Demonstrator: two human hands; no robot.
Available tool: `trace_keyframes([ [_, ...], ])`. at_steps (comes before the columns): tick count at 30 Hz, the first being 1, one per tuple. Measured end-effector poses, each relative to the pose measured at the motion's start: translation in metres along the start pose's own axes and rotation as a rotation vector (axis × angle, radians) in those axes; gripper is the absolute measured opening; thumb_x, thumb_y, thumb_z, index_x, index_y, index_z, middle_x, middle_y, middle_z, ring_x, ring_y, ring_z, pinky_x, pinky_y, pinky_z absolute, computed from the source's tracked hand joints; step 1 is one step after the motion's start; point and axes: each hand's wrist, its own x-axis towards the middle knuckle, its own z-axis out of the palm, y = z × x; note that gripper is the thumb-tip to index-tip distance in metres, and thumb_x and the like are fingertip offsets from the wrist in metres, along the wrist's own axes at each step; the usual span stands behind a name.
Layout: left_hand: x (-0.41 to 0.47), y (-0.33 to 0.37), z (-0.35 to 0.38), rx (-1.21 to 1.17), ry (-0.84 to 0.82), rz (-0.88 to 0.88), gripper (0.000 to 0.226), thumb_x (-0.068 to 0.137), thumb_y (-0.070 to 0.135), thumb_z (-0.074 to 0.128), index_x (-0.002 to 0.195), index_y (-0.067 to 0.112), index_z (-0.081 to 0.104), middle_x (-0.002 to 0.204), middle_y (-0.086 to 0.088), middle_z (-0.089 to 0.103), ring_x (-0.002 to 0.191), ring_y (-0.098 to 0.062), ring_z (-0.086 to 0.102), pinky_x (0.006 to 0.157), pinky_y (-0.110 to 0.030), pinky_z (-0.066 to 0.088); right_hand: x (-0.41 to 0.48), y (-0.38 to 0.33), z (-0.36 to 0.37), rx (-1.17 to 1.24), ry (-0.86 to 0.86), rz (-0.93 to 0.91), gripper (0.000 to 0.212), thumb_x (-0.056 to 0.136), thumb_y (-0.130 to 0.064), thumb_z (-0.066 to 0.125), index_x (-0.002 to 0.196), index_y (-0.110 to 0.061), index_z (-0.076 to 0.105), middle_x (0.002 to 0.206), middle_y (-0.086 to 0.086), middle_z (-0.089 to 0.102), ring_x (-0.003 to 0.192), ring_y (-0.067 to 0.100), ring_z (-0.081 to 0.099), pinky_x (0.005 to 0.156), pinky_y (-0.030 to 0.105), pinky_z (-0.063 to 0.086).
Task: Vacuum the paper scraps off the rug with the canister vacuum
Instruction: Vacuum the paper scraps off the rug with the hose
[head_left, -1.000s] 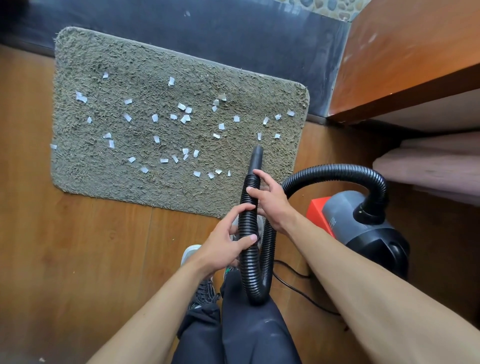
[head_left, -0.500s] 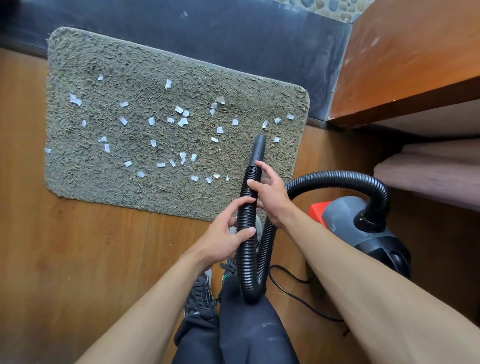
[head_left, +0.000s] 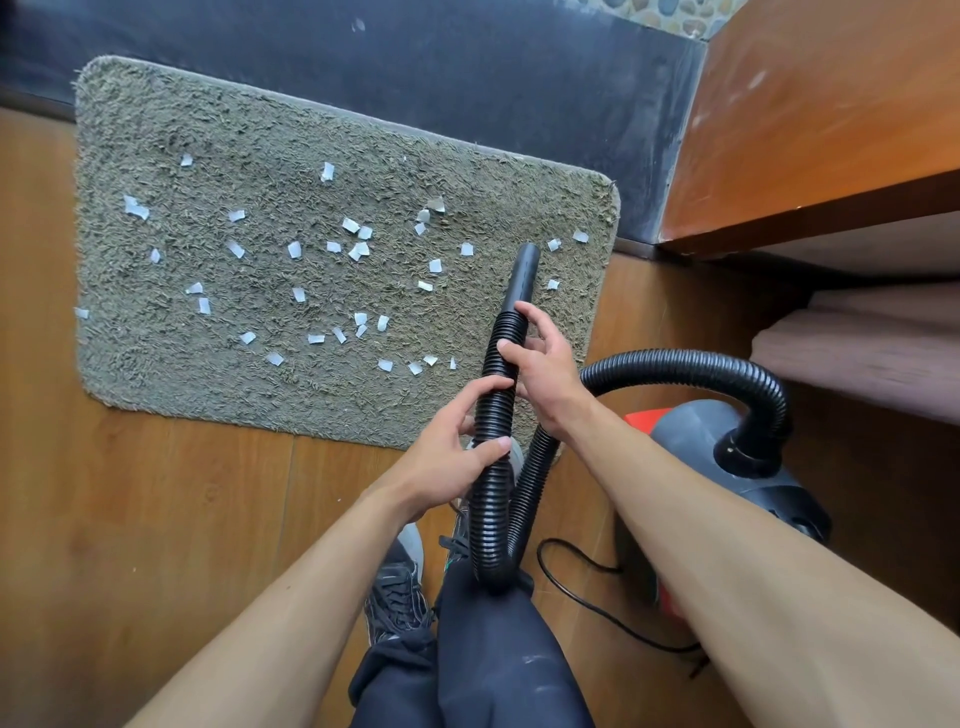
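One shaggy grey-green rug (head_left: 208, 374) is lying on the wooden floor (head_left: 130, 519), with its far edge against a dark wall strip (head_left: 415, 67). About thirty-five small white paper scraps (head_left: 294, 249) are sitting on the rug, spread over its middle and right side. One is hanging at the left edge, and a few are lying so close together that the count is not exact.

One person is standing at the rug's near right corner, and two hands are holding one black ribbed hose (head_left: 493, 519). The left hand (head_left: 447, 462) is gripping the hose lower down, with the thumb and fingers curling round it. The right hand (head_left: 540, 369) is gripping it higher up, just under the smooth nozzle tube (head_left: 523, 273), with two fingers curling over the front of the hose and the others spreading a little behind it. The nozzle tube is pointing away over the right part of the rug, with scraps lying on both sides of it; I cannot tell if its tip is touching the rug.

The hose is dipping in one loop in front of the dark trousers (head_left: 498, 665), then arching over into one grey and red canister vacuum (head_left: 691, 426), which is sitting on the floor to the right. One thin black cord (head_left: 582, 597) is trailing beside it. Two grey shoes (head_left: 397, 592) are showing, one partly hiding behind the hose
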Motion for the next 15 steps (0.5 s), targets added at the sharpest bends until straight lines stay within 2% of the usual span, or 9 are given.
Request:
trace_keyframes([
  [3, 0.003, 0.002, 0.000, 0.010, -0.010, -0.003, 0.055, 0.096, 0.005, 0.058, 0.132, 0.045, 0.048, 0.107, -0.015, 0.057, 0.075, -0.017, 0.067, 0.058, -0.026, 0.057, 0.000, -0.002, -0.001, -0.006, 0.015, 0.005, 0.055, 0.092, 0.004, 0.057, 0.140, -0.023, 0.048, 0.098, 0.008, 0.062, 0.079, 0.016, 0.061, 0.056, 0.023, 0.052],
  [8, -0.005, -0.001, 0.004, 0.016, -0.037, -0.025, 0.055, 0.096, 0.005, 0.058, 0.131, 0.048, 0.049, 0.116, -0.023, 0.059, 0.085, -0.026, 0.069, 0.063, -0.031, 0.059, -0.010, 0.006, -0.005, 0.008, 0.021, 0.013, 0.054, 0.092, 0.004, 0.056, 0.138, -0.023, 0.048, 0.097, 0.009, 0.061, 0.087, 0.022, 0.059, 0.068, 0.032, 0.054],
  [11, -0.014, -0.006, 0.008, 0.014, -0.040, -0.030, 0.056, 0.096, 0.004, 0.058, 0.132, 0.045, 0.048, 0.118, -0.021, 0.061, 0.091, -0.027, 0.069, 0.062, -0.025, 0.057, -0.020, 0.012, -0.006, 0.018, 0.025, 0.028, 0.052, 0.092, 0.003, 0.057, 0.135, -0.024, 0.049, 0.099, 0.009, 0.061, 0.089, 0.021, 0.059, 0.064, 0.027, 0.053],
  [15, -0.021, -0.014, 0.012, 0.010, -0.034, -0.057, 0.056, 0.096, 0.004, 0.058, 0.130, 0.049, 0.049, 0.116, -0.014, 0.063, 0.104, -0.036, 0.067, 0.063, -0.024, 0.057, -0.029, 0.022, -0.008, 0.047, 0.045, 0.059, 0.049, 0.093, 0.002, 0.057, 0.132, -0.027, 0.051, 0.097, 0.009, 0.061, 0.084, 0.020, 0.061, 0.060, 0.026, 0.053],
])
